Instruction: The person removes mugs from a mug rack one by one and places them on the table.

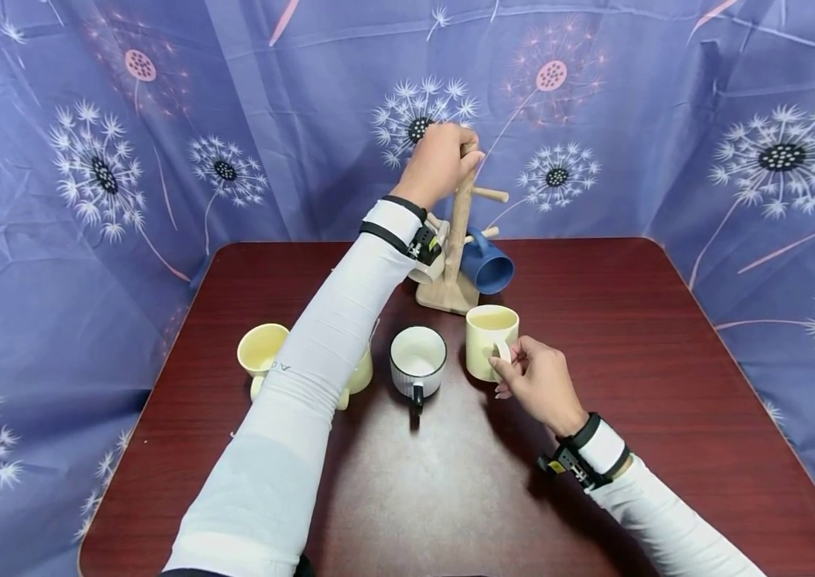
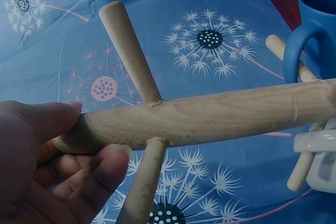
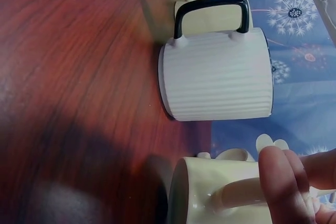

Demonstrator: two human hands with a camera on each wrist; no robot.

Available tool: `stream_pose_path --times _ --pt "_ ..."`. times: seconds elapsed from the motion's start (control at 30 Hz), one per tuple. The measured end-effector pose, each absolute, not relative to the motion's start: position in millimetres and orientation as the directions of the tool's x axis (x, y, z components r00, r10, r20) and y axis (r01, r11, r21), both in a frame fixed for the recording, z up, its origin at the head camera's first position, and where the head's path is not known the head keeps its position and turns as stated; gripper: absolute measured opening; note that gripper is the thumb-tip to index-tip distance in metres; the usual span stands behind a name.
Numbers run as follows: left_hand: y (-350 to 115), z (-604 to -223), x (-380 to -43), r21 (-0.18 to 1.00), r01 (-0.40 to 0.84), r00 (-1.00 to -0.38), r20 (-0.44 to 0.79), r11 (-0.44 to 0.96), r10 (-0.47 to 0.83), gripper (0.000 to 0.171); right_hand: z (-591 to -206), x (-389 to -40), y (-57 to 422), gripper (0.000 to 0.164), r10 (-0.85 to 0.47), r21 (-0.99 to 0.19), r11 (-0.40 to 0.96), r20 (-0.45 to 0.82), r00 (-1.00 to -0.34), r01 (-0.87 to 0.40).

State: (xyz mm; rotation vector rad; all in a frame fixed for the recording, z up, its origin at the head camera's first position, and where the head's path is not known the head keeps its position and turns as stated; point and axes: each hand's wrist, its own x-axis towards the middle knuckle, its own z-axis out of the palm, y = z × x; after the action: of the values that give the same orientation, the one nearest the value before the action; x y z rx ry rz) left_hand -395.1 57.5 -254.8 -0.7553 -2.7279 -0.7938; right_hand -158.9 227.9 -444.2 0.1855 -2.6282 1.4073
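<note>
At the back of the table stands a wooden mug rack, and my left hand grips the top of its post. A blue mug hangs on a right-hand peg; a white mug hangs on another low peg, partly behind my left wrist in the head view. Both upper pegs in the left wrist view are bare. In front of the rack my right hand pinches the handle of a pale yellow mug, which is upright. Beside it is a white ribbed mug with a black handle.
Two more yellow mugs stand at the left: one near the left side, the other partly hidden by my left forearm. The dark red table is bordered by blue dandelion-print cloth.
</note>
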Motion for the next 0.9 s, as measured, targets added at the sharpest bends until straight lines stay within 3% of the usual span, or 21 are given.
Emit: stream_pose_path --times 0.9 --pt "57 -256 -393 0.472 0.54 -0.841 0.337 0.697 0.423 0.046 -462 -141 227 0.023 -0.023 -0.764 0.604 0.265 -0.964 -0.224"
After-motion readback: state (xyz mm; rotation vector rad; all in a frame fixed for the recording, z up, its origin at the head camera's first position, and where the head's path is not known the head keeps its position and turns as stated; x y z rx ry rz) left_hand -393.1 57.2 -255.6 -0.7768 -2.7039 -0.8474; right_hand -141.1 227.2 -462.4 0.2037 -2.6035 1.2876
